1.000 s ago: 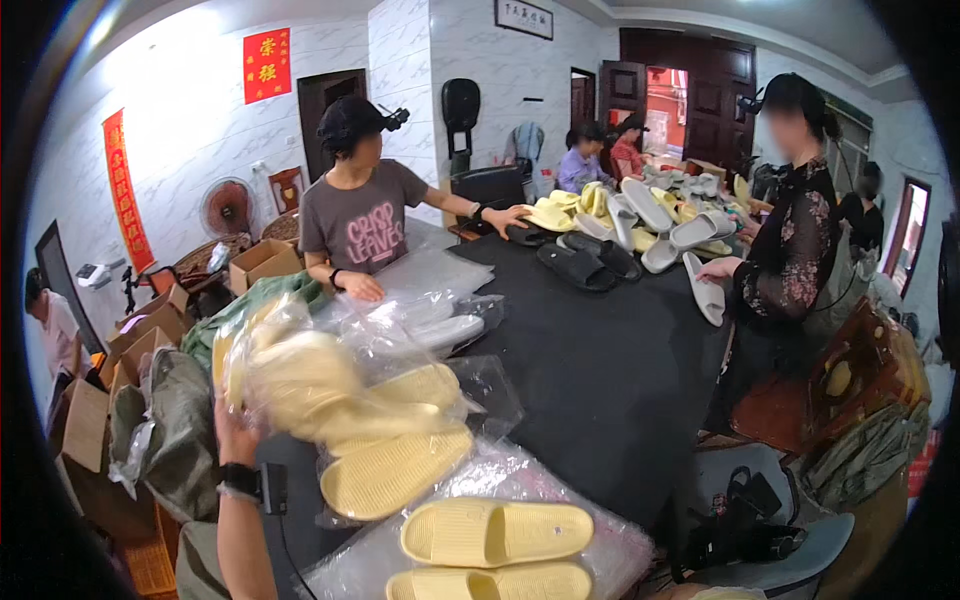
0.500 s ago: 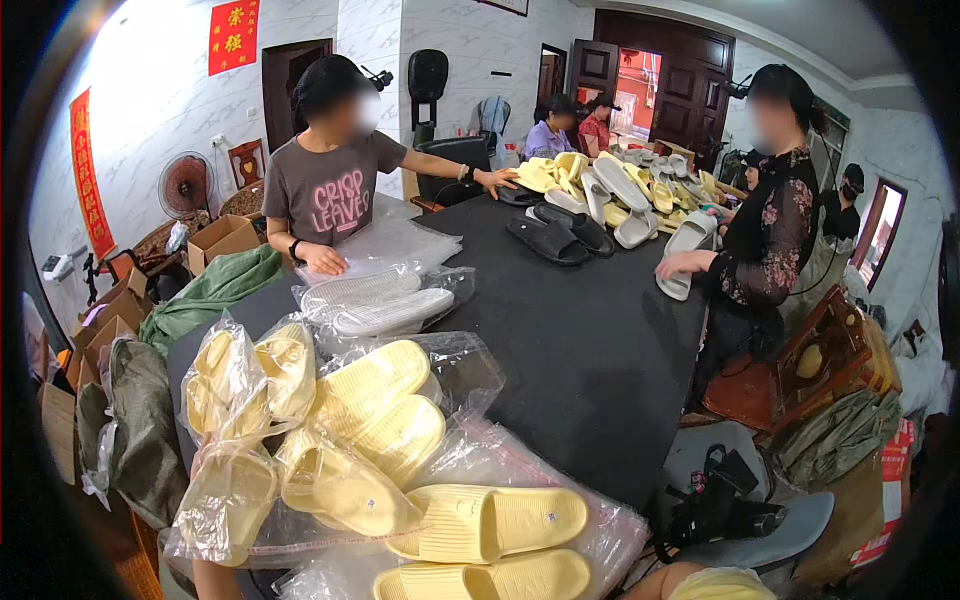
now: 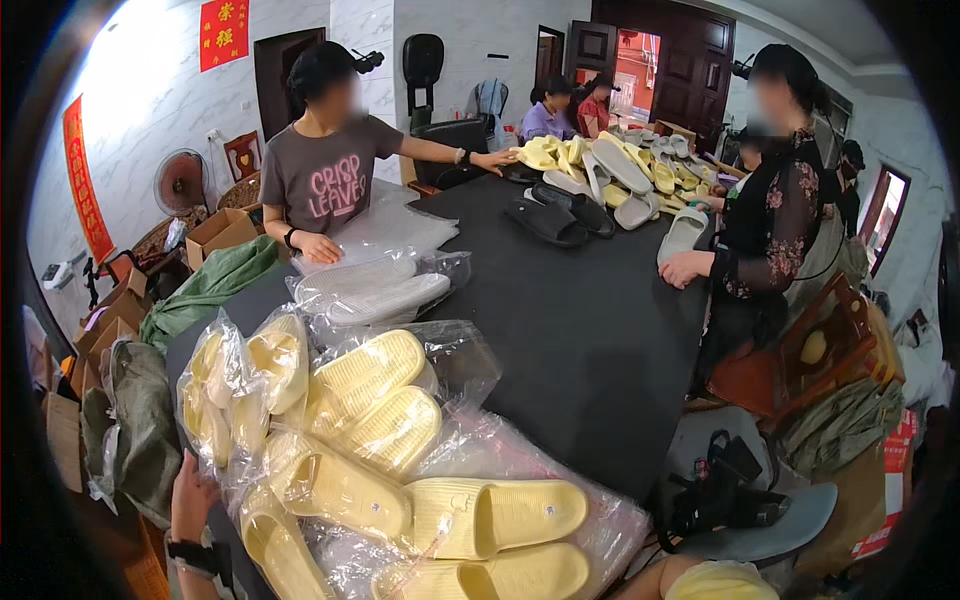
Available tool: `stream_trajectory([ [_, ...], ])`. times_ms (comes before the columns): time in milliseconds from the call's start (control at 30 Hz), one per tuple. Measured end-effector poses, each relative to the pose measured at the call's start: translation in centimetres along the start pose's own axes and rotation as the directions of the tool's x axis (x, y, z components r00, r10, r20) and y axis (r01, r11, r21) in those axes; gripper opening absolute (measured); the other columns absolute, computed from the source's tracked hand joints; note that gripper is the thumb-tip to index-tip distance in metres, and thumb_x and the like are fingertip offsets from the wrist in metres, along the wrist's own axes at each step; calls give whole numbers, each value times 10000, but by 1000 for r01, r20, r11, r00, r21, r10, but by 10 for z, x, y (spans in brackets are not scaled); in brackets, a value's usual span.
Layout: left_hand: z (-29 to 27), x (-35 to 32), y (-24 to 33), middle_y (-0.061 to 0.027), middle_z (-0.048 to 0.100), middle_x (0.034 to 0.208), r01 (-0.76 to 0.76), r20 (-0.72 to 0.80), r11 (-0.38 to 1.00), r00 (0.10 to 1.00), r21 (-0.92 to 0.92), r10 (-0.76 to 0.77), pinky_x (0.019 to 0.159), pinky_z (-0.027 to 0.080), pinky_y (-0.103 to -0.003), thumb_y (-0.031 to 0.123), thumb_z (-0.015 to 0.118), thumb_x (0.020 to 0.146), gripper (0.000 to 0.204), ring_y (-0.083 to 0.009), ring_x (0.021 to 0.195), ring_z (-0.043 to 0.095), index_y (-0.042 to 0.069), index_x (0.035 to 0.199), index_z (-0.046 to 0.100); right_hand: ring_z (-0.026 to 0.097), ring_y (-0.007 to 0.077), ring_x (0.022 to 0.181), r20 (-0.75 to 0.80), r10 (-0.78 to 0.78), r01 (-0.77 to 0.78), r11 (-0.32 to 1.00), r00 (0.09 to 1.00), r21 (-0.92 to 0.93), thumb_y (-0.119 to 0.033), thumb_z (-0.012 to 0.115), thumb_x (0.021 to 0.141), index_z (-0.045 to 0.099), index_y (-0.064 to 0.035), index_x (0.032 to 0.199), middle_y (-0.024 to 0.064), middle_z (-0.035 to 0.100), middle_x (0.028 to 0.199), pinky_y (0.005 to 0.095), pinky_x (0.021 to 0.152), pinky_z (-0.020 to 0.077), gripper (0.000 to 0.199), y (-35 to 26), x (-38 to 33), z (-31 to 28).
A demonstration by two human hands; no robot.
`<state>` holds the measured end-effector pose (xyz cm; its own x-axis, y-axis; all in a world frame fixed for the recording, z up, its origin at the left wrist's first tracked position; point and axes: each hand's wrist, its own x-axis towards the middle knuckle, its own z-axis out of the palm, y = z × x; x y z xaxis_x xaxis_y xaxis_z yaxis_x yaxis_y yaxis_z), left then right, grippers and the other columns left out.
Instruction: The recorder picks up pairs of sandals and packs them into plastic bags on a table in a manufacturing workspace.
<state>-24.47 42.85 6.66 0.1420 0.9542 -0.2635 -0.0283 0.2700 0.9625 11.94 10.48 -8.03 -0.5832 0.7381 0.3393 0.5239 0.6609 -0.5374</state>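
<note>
Lowered since a second ago, the bagged yellow slippers now lie heaped on the black table's near-left corner, ribbed soles up inside clear, crinkled plastic. Left hand touches the bags' left edge, fingers loosely open. Right hand is out of view.

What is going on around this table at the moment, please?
The wearer's left hand touches clear bags of yellow slippers heaped at the near end of the black table; the right hand is out of view. Across the table, a person in a grey T-shirt reaches toward loose slippers piled at the far end.
</note>
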Motion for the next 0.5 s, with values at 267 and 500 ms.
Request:
stream_trajectory([
  [267,-17,-65,-26,-93,550,1019,-102,-141,993,984,63,110,662,479,-314,451,459,922,565,-219,811,585,15,1276,401,528,185,1002,-13,15,-16,998,1000,-57,-189,507,835,519,-86,1157,68,526,1178,361,867,411,339,5,-2,-9],
  [500,-77,-144,-70,-85,579,875,193,-249,971,956,142,-154,596,487,-335,399,448,939,466,-241,753,609,47,1243,447,520,177,1025,-34,10,-14,994,999,-112,-199,497,839,502,-92,1191,64,510,1210,360,883,406,368,8,3,-18],
])
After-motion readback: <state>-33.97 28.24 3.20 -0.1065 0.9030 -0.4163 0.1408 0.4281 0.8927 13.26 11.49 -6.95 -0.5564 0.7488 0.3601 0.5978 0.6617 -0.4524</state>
